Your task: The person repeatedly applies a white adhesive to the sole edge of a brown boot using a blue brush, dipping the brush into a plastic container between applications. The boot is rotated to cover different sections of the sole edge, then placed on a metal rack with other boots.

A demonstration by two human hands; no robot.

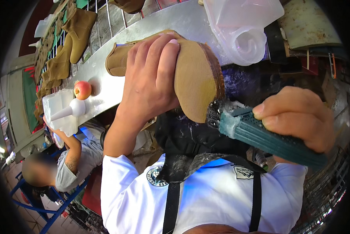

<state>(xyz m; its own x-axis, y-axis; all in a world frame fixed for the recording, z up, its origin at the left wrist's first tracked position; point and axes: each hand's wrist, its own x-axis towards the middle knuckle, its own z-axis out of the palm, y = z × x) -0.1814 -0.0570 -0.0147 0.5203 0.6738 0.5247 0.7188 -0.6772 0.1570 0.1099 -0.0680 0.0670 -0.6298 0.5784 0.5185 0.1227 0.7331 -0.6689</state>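
A tan leather boot point(198, 84) lies tilted over the edge of a metal table, its rounded toe turned toward me. My left hand point(151, 72) is wrapped over its upper, fingers closed on the leather. Along the toe's right side runs a rough brown edge. My right hand point(299, 113) grips a brush point(256, 130) with a thick, ridged teal handle. Dark, wet-looking bristles at the brush tip touch the lower right edge of the toe. Whitish residue coats the handle near those bristles.
The metal table point(182, 21) carries a translucent plastic container point(249, 43), a red apple point(82, 90) and a white nozzle bottle point(75, 108) by a clear tub. Tan boots point(79, 31) stand on a wire rack at far left. Another person point(75, 167) sits at lower left.
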